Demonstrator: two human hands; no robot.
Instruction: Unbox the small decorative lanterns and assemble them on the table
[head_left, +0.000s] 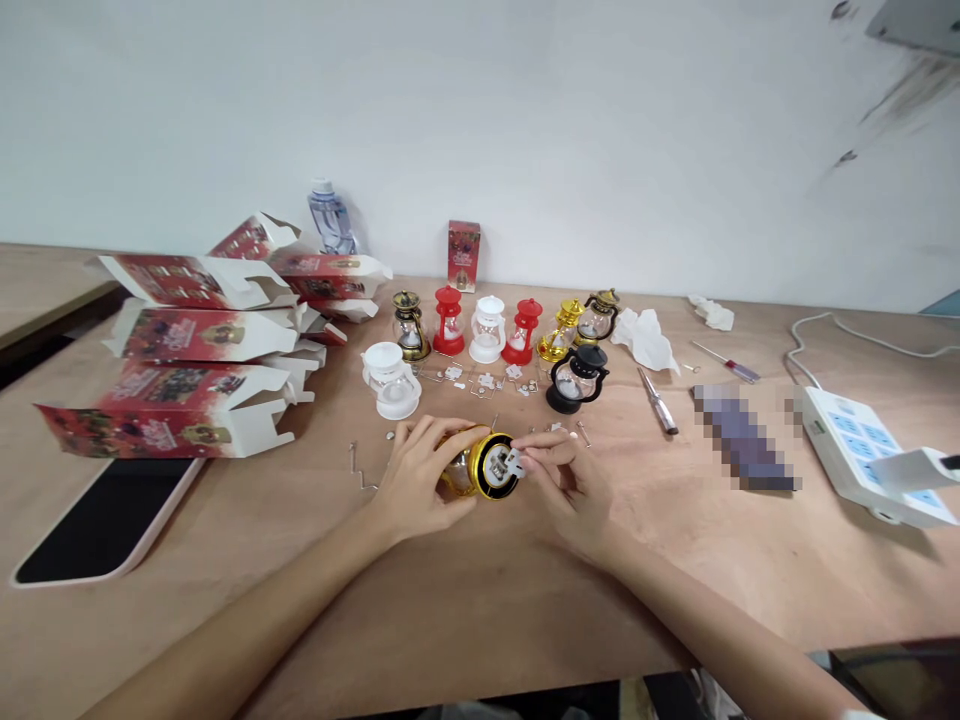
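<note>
My left hand [420, 480] is wrapped round a small gold toy lantern [480, 467] lying on its side, its base turned to the right. My right hand [566, 480] pinches a small white part [516, 462] at the lantern's base. Both hands rest low over the wooden table [480, 590]. Behind them stand several little lanterns: a white one [391, 380], a bronze one [410, 326], a red one [448, 321], another white one [487, 329], a second red one [523, 331], a gold one [561, 331] and a black one [576, 378].
Several open red and white cartons [187, 370] lie stacked at the left, above a dark tablet [105, 520]. A screwdriver [658, 401], a second tool [726, 361], crumpled tissue [646, 338] and a white power strip [870, 455] lie at the right. Small loose parts [487, 380] are scattered mid-table.
</note>
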